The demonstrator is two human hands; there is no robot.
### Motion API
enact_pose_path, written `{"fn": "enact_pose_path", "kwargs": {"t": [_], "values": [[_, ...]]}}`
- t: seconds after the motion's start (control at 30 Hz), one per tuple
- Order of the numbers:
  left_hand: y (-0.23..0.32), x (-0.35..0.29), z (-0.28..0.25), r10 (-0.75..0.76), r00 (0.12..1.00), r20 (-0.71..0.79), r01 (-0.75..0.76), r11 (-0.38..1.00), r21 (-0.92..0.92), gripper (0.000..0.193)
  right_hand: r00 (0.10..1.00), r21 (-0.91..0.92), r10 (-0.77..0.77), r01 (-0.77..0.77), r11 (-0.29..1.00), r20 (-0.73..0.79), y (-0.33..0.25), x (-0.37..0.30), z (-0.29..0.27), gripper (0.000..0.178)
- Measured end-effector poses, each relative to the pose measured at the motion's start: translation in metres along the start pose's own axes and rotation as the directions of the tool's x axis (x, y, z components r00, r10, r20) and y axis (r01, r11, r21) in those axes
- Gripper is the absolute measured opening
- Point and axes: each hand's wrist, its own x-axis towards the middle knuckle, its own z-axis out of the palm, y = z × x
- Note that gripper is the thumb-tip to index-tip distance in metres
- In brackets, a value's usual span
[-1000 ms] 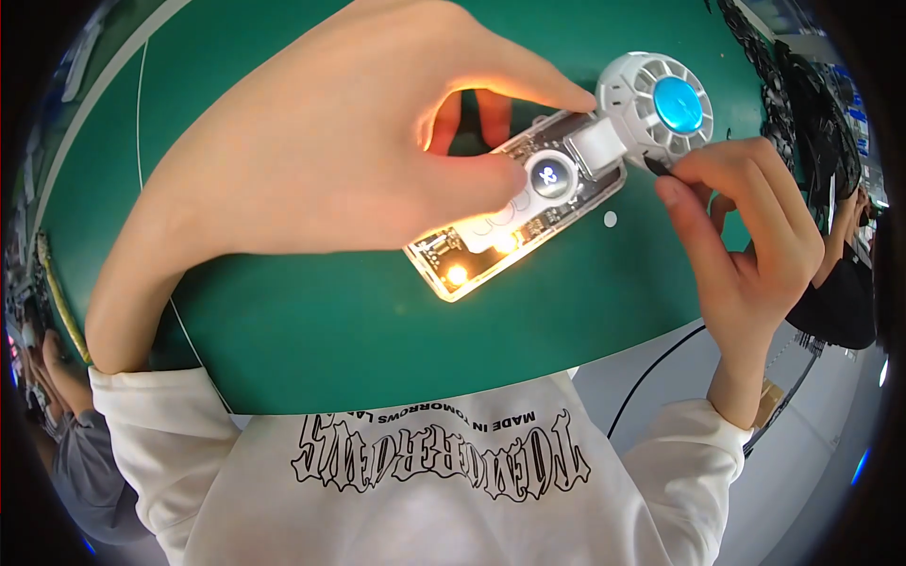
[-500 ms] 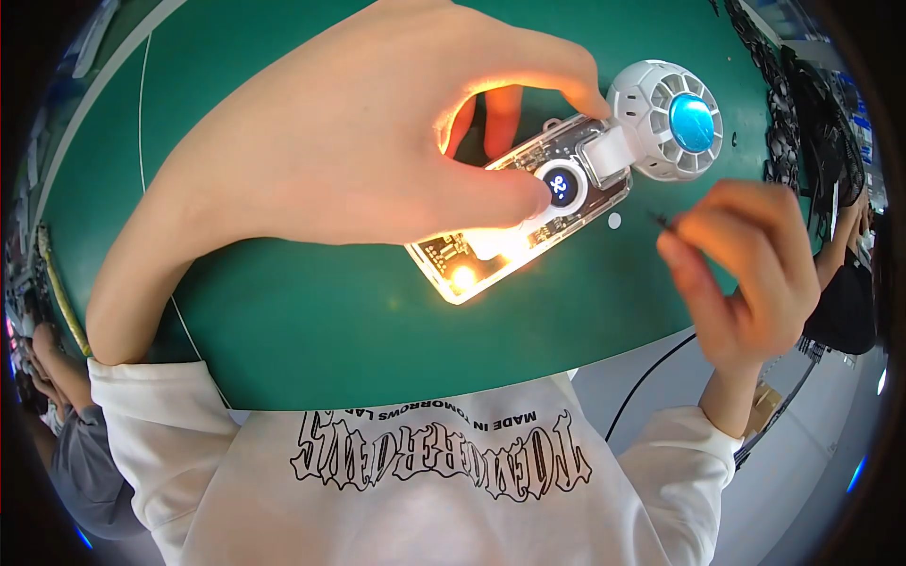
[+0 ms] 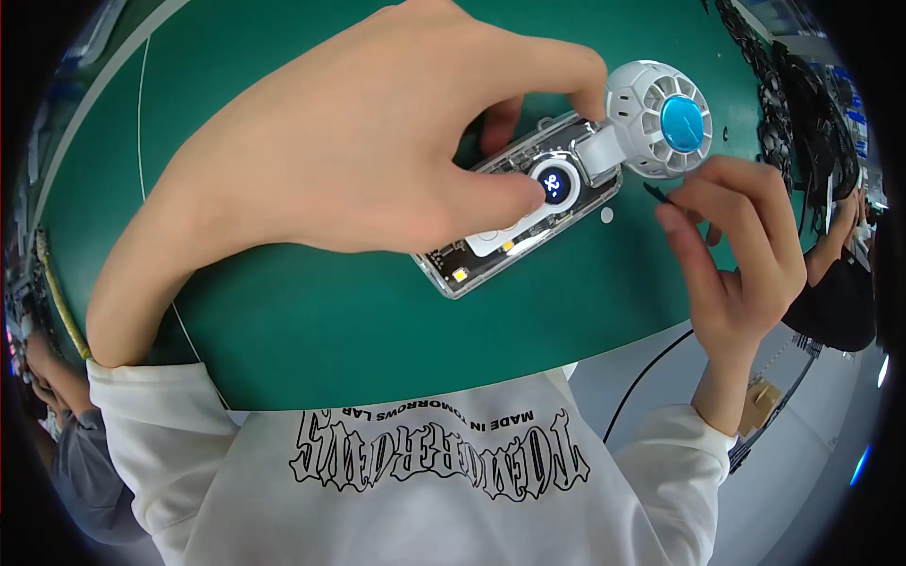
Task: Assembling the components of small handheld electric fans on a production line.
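Note:
A handheld fan (image 3: 604, 156) lies on the green table, with a clear casing over a dark circuit board and a round white head with a blue centre. My left hand (image 3: 377, 141) is closed round its casing from above, the thumb at the small round lit display (image 3: 555, 186) and a fingertip near the neck. The casing's lower part is hidden under that hand. To the right of the fan, my right hand (image 3: 741, 241) pinches a small dark strip (image 3: 656, 193) between thumb and forefinger, just below the fan head. What kind of thing the strip is I cannot tell.
A white dot (image 3: 607, 215) marks the green table (image 3: 311, 321) by the fan. Black mesh-like items (image 3: 802, 132) lie along the right edge. Other people's arms show at far left and right. A black cable (image 3: 642, 377) hangs below the table's near edge.
The bright orange-white glow in the fan's casing has dimmed to small lit spots. My right hand has shifted slightly left, bringing the dark strip into clearer view. The fan has moved slightly left.

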Motion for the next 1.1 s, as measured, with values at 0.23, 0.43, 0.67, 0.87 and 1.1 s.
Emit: {"fn": "enact_pose_path", "kwargs": {"t": [0.23,0.43,0.67,0.87,1.1], "values": [[0.003,-0.002,-0.005,-0.096,0.995,0.028,0.093,0.991,0.092,0.043,0.998,-0.118,0.049,-0.054,0.991,-0.045,-0.019,0.012,0.004,0.020],[0.007,0.002,-0.015,-0.115,0.985,0.127,0.123,0.991,-0.059,0.044,0.999,-0.265,-0.004,-0.006,0.964,-0.038,-0.024,0.017,0.006,0.018],[-0.006,-0.001,-0.001,-0.039,0.999,0.013,0.039,0.999,0.004,0.043,1.000,-0.368,0.003,-0.008,0.930,-0.014,-0.033,0.025,0.002,0.019],[-0.008,-0.002,-0.002,-0.056,0.998,0.027,0.058,0.993,-0.099,0.042,0.999,-0.324,0.051,-0.052,0.945,-0.013,-0.034,0.025,0.005,0.019],[-0.002,0.002,0.001,-0.116,0.993,-0.003,0.116,0.993,-0.027,0.040,0.999,-0.318,0.041,-0.048,0.947,-0.031,-0.030,0.024,0.003,0.020]]}}
